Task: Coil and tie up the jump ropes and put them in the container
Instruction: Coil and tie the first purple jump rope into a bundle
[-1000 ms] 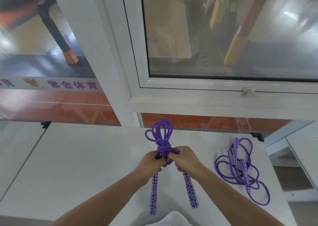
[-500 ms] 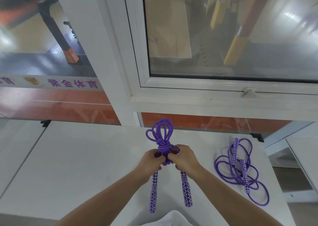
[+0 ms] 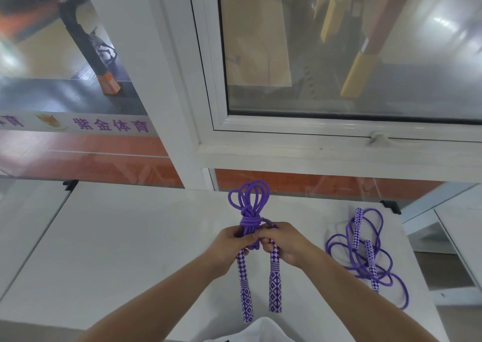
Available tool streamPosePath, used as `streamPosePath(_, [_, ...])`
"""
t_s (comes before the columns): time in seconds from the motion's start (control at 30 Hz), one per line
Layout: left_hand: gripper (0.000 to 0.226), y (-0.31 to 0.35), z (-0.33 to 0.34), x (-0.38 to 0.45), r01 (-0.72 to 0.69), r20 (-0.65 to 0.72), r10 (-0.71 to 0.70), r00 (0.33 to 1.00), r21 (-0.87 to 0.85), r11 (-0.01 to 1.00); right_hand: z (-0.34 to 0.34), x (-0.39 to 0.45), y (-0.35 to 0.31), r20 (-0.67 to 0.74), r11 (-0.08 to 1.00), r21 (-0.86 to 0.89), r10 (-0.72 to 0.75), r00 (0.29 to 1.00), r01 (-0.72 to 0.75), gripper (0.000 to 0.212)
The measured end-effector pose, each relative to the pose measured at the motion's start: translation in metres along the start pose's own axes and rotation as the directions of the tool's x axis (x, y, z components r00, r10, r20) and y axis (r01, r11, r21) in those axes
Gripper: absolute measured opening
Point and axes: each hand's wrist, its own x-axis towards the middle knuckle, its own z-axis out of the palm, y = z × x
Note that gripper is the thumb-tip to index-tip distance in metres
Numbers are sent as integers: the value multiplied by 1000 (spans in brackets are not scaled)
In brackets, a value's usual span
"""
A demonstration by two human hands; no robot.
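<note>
The bundled rope [image 3: 251,215] is purple cord gathered into a hank, with several turns wound tightly around its middle and a fan of loops projecting above the wrap. Its two handles [image 3: 274,280] carry a purple-and-white diamond and stripe pattern. The bundle is held above the white worktop [image 3: 125,242], near its centre, with the long axis running away from the person: loops point toward the window [image 3: 339,55], handles point back toward the person and hang roughly parallel, slightly apart. The left hand [image 3: 229,242] grips the bundle just below the wrap, fingers curled round the cords and the top of the left handle. The right hand [image 3: 284,240] grips from the opposite side, fingers curled round the cords and the top of the right handle; the two hands touch at the bundle. A second rope [image 3: 365,253] of the same colour and handle pattern lies loose on the worktop to the right, well apart from the hands, its cord in irregular overlapping loops and its handles lying roughly lengthwise, near one another. A white banner [image 3: 78,125] behind the glass at left bears purple Chinese characters reading 紫金体育, with a small orange emblem beside them; further characters at the left edge are cut off.
</note>
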Motion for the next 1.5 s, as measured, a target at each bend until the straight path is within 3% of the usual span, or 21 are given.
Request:
streamPosePath(0.2, [14, -4, -4, 1, 8, -82, -2, 997, 69, 998, -2, -1, 1, -60, 967, -246, -80, 995, 63, 8])
streamPosePath(0.57, [12, -6, -8, 4, 51, -196, -27, 980, 115, 992, 2, 2, 5, -54, 959, -285, -17, 998, 1, 3])
streamPosePath(0.77, [20, -4, -11, 0, 149, -79, -155, 985, -73, 986, 7, -1, 8, -69, 966, -252, -85, 994, 66, 6])
streamPosePath(0.9, [20, -5, -9, -1, 184, -20, -190, 982, -166, 969, 10, -4, 6, -78, 934, -336, -159, 984, 124, 15])
streamPosePath(1.13, [25, 0, -7, 0, 111, -18, -114, 993, -104, 988, 11, -5, 4, -13, 878, -427, -247, 969, 218, 11])
streamPosePath(1.27, [26, 1, -7, 1, 97, -4, -98, 995, -99, 990, 7, 1, 1, -41, 890, -426, -196, 980, 160, 12])
streamPosePath(1.4, [27, 0, -3, 0, 133, 25, -131, 991, -129, 983, 3, 2, 1, -41, 899, -430, -108, 993, 81, 25])
streamPosePath(1.5, [26, 0, -5, 0, 153, 55, -147, 988, -110, 982, -2, 3, 2, -31, 926, -372, -88, 996, 71, 15])
